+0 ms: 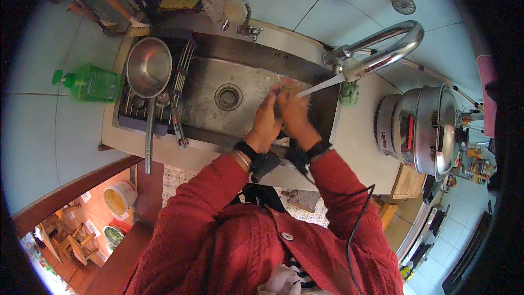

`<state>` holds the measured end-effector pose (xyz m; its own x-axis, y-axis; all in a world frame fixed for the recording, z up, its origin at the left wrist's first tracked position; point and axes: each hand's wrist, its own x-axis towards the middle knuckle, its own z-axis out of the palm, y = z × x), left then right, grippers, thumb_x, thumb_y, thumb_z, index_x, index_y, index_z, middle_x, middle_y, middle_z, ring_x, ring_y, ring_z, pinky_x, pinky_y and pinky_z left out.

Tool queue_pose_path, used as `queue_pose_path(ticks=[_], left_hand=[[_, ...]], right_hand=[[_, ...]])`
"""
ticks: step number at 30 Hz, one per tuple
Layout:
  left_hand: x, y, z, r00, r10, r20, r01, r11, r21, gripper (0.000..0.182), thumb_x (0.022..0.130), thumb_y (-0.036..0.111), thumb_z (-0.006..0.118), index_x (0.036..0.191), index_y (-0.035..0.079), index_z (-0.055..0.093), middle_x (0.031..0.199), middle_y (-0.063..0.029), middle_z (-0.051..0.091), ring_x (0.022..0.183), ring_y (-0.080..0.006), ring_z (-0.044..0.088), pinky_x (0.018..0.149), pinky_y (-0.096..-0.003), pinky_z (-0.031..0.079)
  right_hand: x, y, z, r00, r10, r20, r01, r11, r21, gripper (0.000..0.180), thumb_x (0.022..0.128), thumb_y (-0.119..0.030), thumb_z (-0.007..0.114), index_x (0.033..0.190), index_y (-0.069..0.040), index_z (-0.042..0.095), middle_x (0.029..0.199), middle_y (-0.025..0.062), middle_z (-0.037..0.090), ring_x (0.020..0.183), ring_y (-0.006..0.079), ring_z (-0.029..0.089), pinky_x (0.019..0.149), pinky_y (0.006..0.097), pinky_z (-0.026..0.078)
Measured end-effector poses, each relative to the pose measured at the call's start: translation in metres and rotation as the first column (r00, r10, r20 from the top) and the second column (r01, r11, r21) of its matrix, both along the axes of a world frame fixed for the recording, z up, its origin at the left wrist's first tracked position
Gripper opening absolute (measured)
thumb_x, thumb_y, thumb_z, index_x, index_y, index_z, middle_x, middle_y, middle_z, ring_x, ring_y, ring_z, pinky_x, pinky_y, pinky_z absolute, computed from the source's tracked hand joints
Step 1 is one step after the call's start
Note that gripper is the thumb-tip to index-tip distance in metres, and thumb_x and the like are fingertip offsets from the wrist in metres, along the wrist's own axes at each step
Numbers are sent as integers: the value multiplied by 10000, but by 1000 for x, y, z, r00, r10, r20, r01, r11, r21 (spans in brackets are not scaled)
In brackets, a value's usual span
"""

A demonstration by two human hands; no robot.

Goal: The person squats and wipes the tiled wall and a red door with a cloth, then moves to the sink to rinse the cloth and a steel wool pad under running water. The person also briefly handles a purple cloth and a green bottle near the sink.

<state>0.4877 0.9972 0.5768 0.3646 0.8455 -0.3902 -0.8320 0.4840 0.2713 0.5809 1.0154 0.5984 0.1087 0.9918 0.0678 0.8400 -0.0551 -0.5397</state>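
Observation:
My left hand [265, 123] and my right hand [298, 116] are pressed together over the right part of a stainless steel sink [211, 71]. From the curved chrome faucet [387, 55], a stream of water [321, 87] runs down onto my right hand. The fingers are blurred and overlap, so whether anything lies between them cannot be told. Left of my hands is the round drain [228, 97] in the sink floor. Black bands circle both wrists, and a dark device [265, 166] sits below the left one.
A steel saucepan [149, 67] rests on the dish rack [127, 110] at the sink's left, its handle past the front edge. Beyond stands a green pump bottle [96, 84]. A green scrubber [349, 92] lies by the faucet; a large steel steamer pot [425, 131] occupies the right counter. A cable [351, 233] hangs along my right sleeve.

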Motion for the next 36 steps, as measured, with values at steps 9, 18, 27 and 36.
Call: queue_pose_path(ticks=[9, 18, 27, 36], left_hand=[[0, -14, -6, 999, -44, -24, 46, 998, 51, 531, 1032, 475, 421, 1397, 89, 439, 1352, -76, 533, 1225, -232, 528, 1066, -408, 416], [-15, -6, 0, 963, -1, -269, 65, 972, 227, 643, 981, 260, 612, 1508, 66, 299, 1466, -119, 398, 1346, -211, 382, 1108, -376, 335], [-31, 8, 1, 861, -120, -495, 232, 957, 172, 437, 978, 358, 588, 1256, 23, 551, 1238, -98, 597, 1100, -215, 613, 881, -355, 567], [-18, 6, 4, 953, -32, -303, 32, 999, -3, 398, 1001, 355, 522, 1305, 98, 539, 1220, -60, 608, 1089, -175, 590, 954, -376, 491]], right_hand=[[-8, -2, 24, 988, -13, -154, -2, 996, -92, 360, 864, -121, 560, 1217, -49, 573, 972, 226, 679, 868, 406, 667, 750, 460, 525], [25, 12, -21, 852, -129, -507, 83, 990, -112, 286, 948, -269, 545, 1050, -39, 681, 784, 110, 651, 586, 234, 614, 540, 356, 483], [34, 5, -3, 882, 107, -460, -69, 993, 97, 433, 903, -404, 681, 997, 19, 686, 765, 88, 675, 640, 209, 623, 597, 340, 499], [20, -4, 2, 656, -232, -718, 111, 971, -213, 225, 888, -243, 722, 979, -40, 694, 765, 21, 675, 645, 201, 614, 629, 357, 516]])
